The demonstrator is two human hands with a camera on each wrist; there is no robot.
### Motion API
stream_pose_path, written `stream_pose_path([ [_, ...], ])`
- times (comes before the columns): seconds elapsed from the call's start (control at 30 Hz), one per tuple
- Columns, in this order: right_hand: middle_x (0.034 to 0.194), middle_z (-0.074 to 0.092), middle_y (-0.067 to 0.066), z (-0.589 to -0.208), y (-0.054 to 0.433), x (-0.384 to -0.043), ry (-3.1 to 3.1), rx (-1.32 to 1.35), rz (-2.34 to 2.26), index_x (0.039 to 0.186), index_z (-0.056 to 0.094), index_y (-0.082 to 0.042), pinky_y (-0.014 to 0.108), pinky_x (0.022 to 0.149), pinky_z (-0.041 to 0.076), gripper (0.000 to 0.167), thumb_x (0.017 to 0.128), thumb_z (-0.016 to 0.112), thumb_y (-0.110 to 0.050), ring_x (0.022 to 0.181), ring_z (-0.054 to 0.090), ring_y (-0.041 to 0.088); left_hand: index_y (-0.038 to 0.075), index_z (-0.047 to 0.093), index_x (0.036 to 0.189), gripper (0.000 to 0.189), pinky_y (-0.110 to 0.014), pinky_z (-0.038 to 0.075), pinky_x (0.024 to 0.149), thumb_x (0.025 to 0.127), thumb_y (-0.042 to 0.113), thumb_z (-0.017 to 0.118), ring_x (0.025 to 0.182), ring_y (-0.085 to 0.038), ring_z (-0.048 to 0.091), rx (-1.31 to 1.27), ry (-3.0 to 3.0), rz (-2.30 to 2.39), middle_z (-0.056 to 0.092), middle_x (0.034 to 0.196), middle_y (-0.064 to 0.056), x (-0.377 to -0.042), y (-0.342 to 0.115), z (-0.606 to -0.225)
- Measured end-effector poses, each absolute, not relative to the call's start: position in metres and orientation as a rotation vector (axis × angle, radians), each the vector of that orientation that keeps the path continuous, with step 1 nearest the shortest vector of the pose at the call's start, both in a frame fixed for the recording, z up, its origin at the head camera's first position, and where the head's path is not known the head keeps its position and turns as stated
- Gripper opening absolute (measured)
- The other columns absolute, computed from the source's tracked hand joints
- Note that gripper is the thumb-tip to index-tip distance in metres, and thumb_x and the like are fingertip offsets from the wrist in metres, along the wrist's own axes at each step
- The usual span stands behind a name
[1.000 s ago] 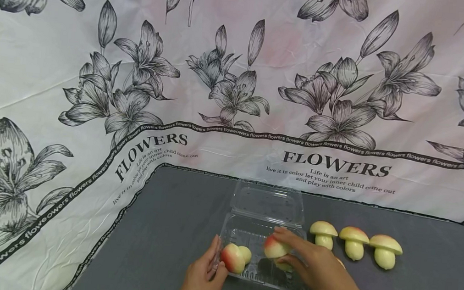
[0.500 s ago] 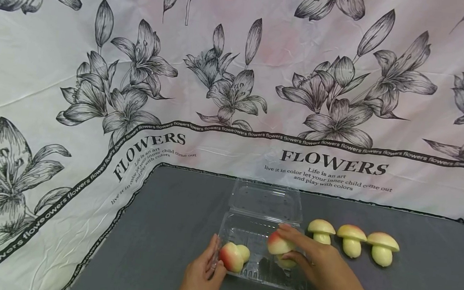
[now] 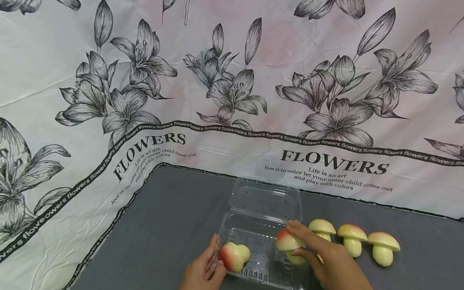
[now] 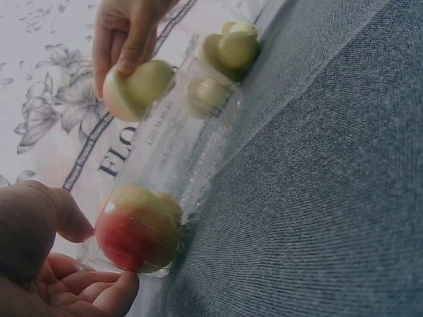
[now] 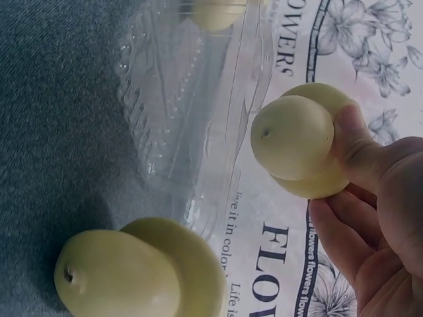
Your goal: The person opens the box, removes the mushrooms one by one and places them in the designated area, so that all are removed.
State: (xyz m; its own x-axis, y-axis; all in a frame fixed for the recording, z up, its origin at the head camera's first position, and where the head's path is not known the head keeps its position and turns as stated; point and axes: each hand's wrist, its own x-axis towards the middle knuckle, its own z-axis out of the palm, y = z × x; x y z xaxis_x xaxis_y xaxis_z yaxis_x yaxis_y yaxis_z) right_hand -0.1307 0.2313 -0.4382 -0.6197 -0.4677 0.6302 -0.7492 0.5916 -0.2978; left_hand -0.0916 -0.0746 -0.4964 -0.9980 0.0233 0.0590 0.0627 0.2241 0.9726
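Observation:
A clear plastic clamshell box (image 3: 263, 283) lies on the table with its lid (image 3: 266, 201) folded back. My left hand (image 3: 202, 271) pinches the box's left wall between thumb and fingers. Beside those fingers, inside the box, a mushroom-shaped piece (image 3: 232, 257) with a red-tinged cap lies on its side. My right hand (image 3: 329, 262) holds another mushroom (image 3: 290, 241) by its cap over the box's right end. In the right wrist view, the held mushroom's pale stem (image 5: 291, 135) faces the camera, thumb on one side and fingers on the other.
Right of the box, a row holds a near mushroom (image 3: 322, 226), a middle one (image 3: 352, 238) and a far one (image 3: 383, 248) on the dark grey tabletop (image 3: 166, 231). A flower-printed cloth (image 3: 231, 154) hangs behind and to the left of the table.
My right hand has shifted a little to the right with its mushroom, from over the right half of the box to its right end. The left hand keeps its place on the box.

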Motion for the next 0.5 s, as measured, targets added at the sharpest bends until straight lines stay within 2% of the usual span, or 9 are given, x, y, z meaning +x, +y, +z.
stream_pose_path([
  [0.13, 0.142, 0.069, 0.008, -0.439, 0.236, -0.131, -2.319, 0.977, 0.785, 0.149, 0.064, -0.017, 0.008, 0.098, 0.05, 0.062, 0.09, 0.081, -0.011, 0.131, 0.063, 0.008, -0.006, 0.036, 0.16, 0.067, -0.036, 0.055, 0.104, 0.1, 0.009, 0.062, 0.142, -0.04, 0.049, -0.071, -2.443, -1.938, 0.044, 0.159, -0.026, -0.092, -0.075, -0.495],
  [0.3, 0.14, 0.07, 0.009, -0.437, 0.243, -0.129, -2.325, 0.944, 0.788, 0.148, 0.064, -0.016, 0.008, 0.096, 0.052, 0.072, 0.081, 0.086, -0.003, 0.128, 0.065, 0.009, -0.007, 0.036, 0.16, 0.067, -0.037, 0.055, 0.104, 0.1, 0.009, 0.062, 0.142, -0.04, 0.049, -0.091, -2.442, -1.93, 0.044, 0.159, -0.027, -0.092, -0.075, -0.495],
  [0.37, 0.14, 0.07, 0.008, -0.436, 0.246, -0.128, -2.336, 0.933, 0.786, 0.149, 0.064, -0.016, 0.009, 0.095, 0.053, 0.069, 0.083, 0.085, -0.006, 0.126, 0.066, 0.009, -0.007, 0.037, 0.16, 0.067, -0.037, 0.055, 0.104, 0.1, 0.009, 0.063, 0.142, -0.04, 0.05, -0.095, -2.443, -1.924, 0.045, 0.159, -0.026, -0.092, -0.075, -0.496],
  [0.5, 0.138, 0.071, 0.007, -0.436, 0.253, -0.128, -2.332, 0.915, 0.771, 0.147, 0.065, -0.014, 0.01, 0.09, 0.055, 0.051, 0.099, 0.072, -0.029, 0.123, 0.067, 0.004, -0.006, 0.037, 0.16, 0.067, -0.038, 0.055, 0.104, 0.1, 0.008, 0.063, 0.141, -0.038, 0.05, -0.088, -2.443, -1.913, 0.045, 0.159, -0.025, -0.092, -0.075, -0.496],
])
